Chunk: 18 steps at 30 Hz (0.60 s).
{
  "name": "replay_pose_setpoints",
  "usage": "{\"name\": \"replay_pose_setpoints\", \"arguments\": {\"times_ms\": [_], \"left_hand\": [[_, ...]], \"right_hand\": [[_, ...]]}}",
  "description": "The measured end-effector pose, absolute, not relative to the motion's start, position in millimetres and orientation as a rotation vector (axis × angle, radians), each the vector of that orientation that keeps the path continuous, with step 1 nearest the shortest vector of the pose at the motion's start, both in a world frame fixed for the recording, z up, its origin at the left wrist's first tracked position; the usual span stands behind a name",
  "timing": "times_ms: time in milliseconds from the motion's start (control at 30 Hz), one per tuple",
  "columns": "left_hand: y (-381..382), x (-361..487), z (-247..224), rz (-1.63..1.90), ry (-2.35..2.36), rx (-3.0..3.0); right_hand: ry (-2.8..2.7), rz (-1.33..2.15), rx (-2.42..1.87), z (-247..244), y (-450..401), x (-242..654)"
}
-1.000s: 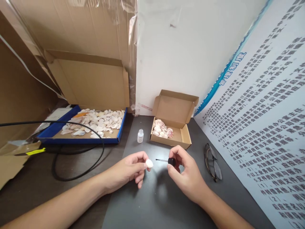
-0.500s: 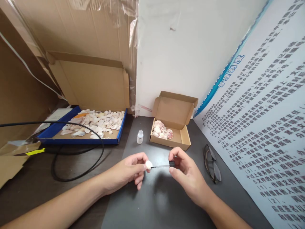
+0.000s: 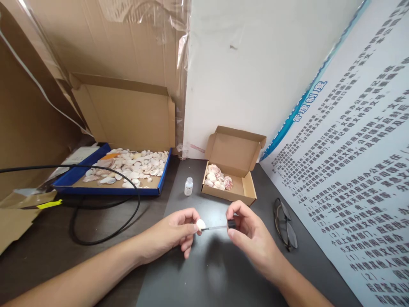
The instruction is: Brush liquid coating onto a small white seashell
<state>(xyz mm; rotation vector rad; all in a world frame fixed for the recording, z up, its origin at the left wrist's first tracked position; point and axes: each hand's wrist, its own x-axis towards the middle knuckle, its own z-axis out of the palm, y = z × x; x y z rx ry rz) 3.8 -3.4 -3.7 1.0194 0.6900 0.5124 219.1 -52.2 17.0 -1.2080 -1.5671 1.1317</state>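
The dark tabletop (image 3: 179, 277) carries everything. On its left, the blue box (image 3: 108, 191) stands lid up, many pale shells spread inside, with a black cable (image 3: 139, 200) looping over its front. The smaller brown box (image 3: 228, 195), also open, has a cluster of shells at its left end. Near its right side lie the glasses (image 3: 277, 215). The left hand (image 3: 177, 232) pinches one shell (image 3: 200, 224) between thumb and fingers, above the tabletop; the right hand (image 3: 251, 232) pinches a black cap (image 3: 231, 224). The bottle (image 3: 188, 187) stands upright and uncapped beside the brown box. From the cap, a thin brush (image 3: 217, 227) reaches the shell's edge, seemingly touching it. So brushing seems under way, unfinished; how much is coated, or whether the boxed shells were brushed, cannot be told.
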Motion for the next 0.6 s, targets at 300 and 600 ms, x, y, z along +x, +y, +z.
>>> {"name": "replay_pose_setpoints", "arguments": {"times_ms": [300, 600], "left_hand": [[-3.8, 3.0, -7.4, 0.513, 0.678, 1.034], [-4.0, 3.9, -8.7, 0.514, 0.681, 1.04]], "right_hand": [[-1.536, 1.193, -1.171, 15.5, -53.7, 214.7], [-1.526, 1.195, -1.123, 16.9, -55.5, 219.2]]}}
